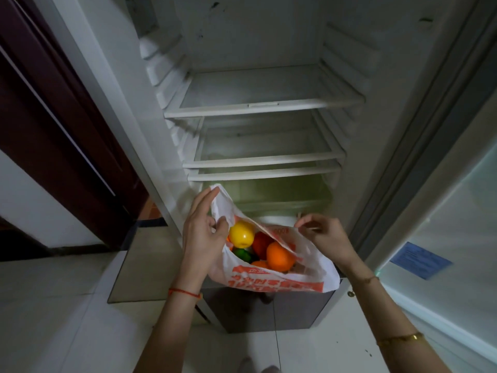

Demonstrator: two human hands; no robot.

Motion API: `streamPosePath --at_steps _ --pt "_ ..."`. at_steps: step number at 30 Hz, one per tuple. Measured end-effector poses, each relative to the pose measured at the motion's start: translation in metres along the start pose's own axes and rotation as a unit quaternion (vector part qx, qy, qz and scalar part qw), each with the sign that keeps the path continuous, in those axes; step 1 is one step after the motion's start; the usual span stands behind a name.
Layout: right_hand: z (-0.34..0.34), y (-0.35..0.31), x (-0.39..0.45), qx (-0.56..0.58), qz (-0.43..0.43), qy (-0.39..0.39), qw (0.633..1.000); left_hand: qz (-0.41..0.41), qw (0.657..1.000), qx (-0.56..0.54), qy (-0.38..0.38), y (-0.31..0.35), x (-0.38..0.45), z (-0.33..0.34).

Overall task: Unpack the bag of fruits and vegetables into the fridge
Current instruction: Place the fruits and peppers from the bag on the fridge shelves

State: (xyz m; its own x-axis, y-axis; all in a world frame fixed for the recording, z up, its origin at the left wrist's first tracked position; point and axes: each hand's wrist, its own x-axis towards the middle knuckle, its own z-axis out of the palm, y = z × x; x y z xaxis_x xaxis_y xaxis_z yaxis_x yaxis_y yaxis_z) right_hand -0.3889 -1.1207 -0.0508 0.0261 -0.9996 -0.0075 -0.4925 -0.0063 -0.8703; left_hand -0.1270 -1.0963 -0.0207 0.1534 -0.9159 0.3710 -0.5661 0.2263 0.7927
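Left hand pinched on left rim of white bag; right hand pinched on right rim. Bag held open before open fridge. Yellow fruit, orange seen inside.

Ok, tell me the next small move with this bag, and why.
Probably reach the left hand in for the yellow fruit. Both hands hold the bag open by its edges, that fruit lies on top, nearest the left hand, and the shelves look bare.
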Motion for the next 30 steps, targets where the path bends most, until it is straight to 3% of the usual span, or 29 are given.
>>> streamPosePath --at_steps 3,6,9,11,13,15,16,21,27,30 --pt "0.004 0.007 0.0 -0.13 -0.025 0.035 0.991 -0.013 1.0 -0.009 -0.011 0.002 0.0 0.0" --pt "0.006 0.006 -0.006 -0.259 -0.05 0.105 0.959 -0.021 0.999 -0.025 -0.025 0.004 0.0 0.002" --pt "0.008 -0.003 -0.018 -0.28 -0.121 0.155 0.94 -0.016 0.998 -0.049 -0.037 0.006 0.001 0.006" --pt "0.009 -0.009 -0.022 -0.202 -0.147 0.082 0.965 -0.014 0.998 -0.057 -0.039 0.009 0.002 0.008" --pt "0.011 -0.014 -0.028 -0.154 -0.12 -0.079 0.977 -0.018 0.997 -0.057 -0.039 0.011 0.003 0.009" --pt "0.018 -0.009 -0.032 -0.188 -0.057 -0.219 0.956 -0.018 0.998 -0.057 -0.037 0.012 0.004 0.009" --pt "0.022 -0.001 -0.031 -0.232 -0.041 -0.232 0.944 -0.016 0.998 -0.056 -0.036 0.011 0.005 0.009" --pt "0.03 0.041 -0.015 -0.327 0.067 -0.147 0.931 -0.009 0.999 -0.041 -0.02 0.009 0.008 0.001" --pt "0.027 0.065 0.004 -0.381 0.036 -0.116 0.917 0.018 1.0 -0.022 0.0 -0.002 0.016 -0.01" --pt "0.034 0.065 0.011 -0.402 -0.018 -0.057 0.913 0.033 0.999 -0.004 0.007 0.0 0.02 -0.015"
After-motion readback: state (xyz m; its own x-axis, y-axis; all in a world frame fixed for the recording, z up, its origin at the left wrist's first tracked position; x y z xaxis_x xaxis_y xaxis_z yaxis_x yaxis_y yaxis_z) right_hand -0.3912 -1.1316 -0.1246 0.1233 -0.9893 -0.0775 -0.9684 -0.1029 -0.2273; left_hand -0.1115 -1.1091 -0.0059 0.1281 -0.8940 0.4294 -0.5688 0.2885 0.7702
